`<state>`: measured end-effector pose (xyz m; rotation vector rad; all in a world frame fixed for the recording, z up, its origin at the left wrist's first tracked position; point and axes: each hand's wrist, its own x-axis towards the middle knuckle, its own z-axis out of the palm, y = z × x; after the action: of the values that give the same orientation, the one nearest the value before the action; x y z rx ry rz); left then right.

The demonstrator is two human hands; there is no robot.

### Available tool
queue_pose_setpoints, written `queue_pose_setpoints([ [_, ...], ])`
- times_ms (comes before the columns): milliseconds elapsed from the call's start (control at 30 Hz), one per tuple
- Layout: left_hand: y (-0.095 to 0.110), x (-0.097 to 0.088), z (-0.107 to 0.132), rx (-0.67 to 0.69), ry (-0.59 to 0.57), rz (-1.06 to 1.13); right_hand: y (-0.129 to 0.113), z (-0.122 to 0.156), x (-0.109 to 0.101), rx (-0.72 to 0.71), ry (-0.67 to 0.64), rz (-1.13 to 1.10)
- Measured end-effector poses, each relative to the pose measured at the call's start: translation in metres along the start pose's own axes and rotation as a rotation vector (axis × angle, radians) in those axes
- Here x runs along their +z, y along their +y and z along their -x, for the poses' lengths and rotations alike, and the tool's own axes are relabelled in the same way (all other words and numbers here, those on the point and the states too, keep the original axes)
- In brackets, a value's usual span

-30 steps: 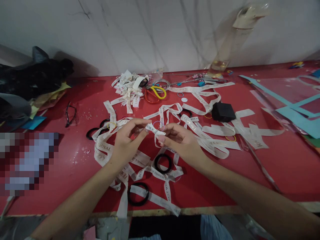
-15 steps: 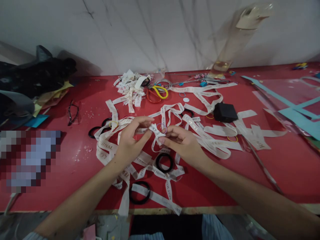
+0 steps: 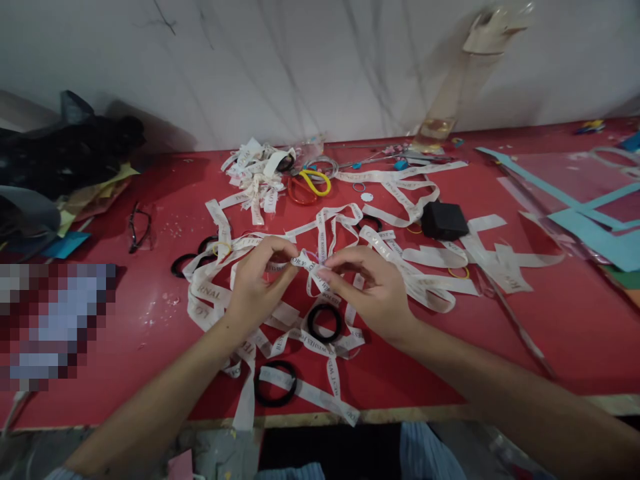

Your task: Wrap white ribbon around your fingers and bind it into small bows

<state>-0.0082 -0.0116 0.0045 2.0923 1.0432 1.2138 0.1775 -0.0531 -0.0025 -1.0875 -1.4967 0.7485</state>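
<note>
Between my hands is a small white printed ribbon bow [image 3: 310,265], pinched in at its middle, with a thin purple loop just behind it. My left hand [image 3: 263,273] grips the bow's left end between thumb and fingertips. On the other side, my right hand [image 3: 367,283] pinches it with thumb and forefinger. Beneath them lies a tangle of white printed ribbon [image 3: 310,343]. A black ring [image 3: 324,323] rests on the ribbon just below my hands, and a second black ring [image 3: 275,402] is nearer the table's edge.
On the red table [image 3: 155,360] a heap of ribbon pieces [image 3: 255,170] sits at the back beside yellow-and-red-handled scissors [image 3: 316,183]. A black box [image 3: 444,221] stands right of my hands. Glasses [image 3: 140,227] lie left, a clear bottle [image 3: 434,133] stands by the wall, and blue strips [image 3: 590,227] lie far right.
My right hand's fingers have shifted on the bow, whose middle now looks narrower and more stretched out. The whole view has moved slightly, so the table things appear a little further left.
</note>
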Motion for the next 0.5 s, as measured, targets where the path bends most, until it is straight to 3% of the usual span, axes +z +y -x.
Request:
queue_pose_setpoints([
  [300, 0.0009, -0.0018, 0.0, 0.036, -0.01, -0.043, -0.0002, 0.0001, 0.0011, 0.115, -0.068, -0.136],
  [500, 0.0035, 0.0024, 0.0013, 0.093, -0.039, -0.091, 0.0019, -0.0038, 0.0025, 0.31, -0.175, -0.314],
])
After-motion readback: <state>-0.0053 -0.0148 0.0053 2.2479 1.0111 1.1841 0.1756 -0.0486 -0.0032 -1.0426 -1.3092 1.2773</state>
